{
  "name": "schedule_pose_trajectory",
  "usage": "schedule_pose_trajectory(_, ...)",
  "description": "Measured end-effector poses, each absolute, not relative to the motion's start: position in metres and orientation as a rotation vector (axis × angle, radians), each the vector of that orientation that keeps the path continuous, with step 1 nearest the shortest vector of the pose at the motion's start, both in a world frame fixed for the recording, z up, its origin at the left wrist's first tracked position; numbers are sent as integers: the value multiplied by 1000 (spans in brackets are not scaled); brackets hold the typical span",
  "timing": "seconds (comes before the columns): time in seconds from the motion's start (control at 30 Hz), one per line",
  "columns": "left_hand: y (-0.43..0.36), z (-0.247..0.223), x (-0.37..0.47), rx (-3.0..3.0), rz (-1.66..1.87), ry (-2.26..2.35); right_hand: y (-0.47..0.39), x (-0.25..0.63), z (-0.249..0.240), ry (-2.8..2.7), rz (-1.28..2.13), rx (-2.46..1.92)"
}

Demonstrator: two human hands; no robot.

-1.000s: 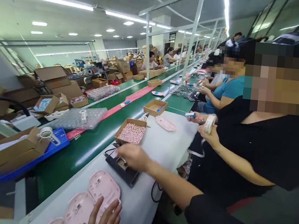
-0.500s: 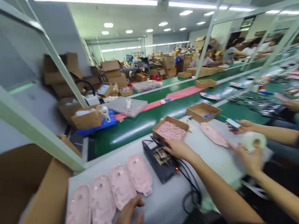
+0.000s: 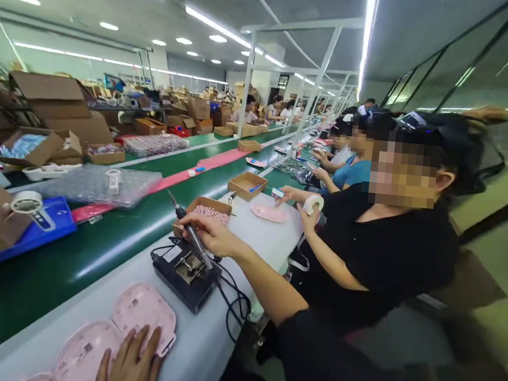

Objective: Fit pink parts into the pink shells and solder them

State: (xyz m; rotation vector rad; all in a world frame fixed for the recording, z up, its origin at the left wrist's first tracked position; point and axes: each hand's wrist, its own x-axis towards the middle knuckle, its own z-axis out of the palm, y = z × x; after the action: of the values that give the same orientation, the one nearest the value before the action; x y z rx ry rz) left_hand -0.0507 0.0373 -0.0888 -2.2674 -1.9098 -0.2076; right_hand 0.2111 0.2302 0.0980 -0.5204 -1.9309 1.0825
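Observation:
My right hand [image 3: 211,234] grips a soldering iron [image 3: 191,230], its tip pointing up and away to the left. Below the iron sits a black soldering station [image 3: 185,275] with a metal holder on top and cables off its right side. My left hand [image 3: 132,361] rests with fingers spread, touching a pink plastic shell [image 3: 141,308]. A second pink shell [image 3: 88,351] lies beside it, and part of another shows at the bottom edge. Small pink pieces fill a cardboard box [image 3: 177,226] just behind my right hand.
Along the white table [image 3: 204,329] runs a green conveyor belt [image 3: 126,250] bearing a pink strip. To the right, a co-worker holds a white roll [image 3: 314,204] near another pink shell [image 3: 268,213]. A blue tray [image 3: 60,220] stands at left.
My right hand has lifted the soldering iron up from the station. My left hand has moved from beside the shells onto one. The view has turned right.

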Motion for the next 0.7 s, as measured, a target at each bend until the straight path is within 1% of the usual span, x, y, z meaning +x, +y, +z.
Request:
schedule_pose_trajectory(0.07,27,-81,-47,-2268,-312,-1813,214,196,89,-1848,1017,-504)
schedule_pose_trajectory(0.2,1,-65,-33,-2328,-471,-1714,161,171,56,-1937,508,-618)
schedule_pose_trajectory(0.27,-4,-61,-26,-2360,-531,-1755,139,170,35,-2005,377,-562)
schedule_pose_trajectory(0.33,-7,-58,-22,-2368,-590,-1823,126,171,17,-2062,432,-561)
schedule_pose_trajectory(0.43,-11,-56,-17,-2367,-636,-1890,114,171,-1,-2174,570,-691)
schedule_pose_trajectory(0.57,-13,-54,-15,-2391,-653,-1899,115,167,-10,-2286,466,-803)
schedule_pose_trajectory(0.7,-12,-53,-15,-2417,-660,-1902,119,165,-12,-2193,450,-935)
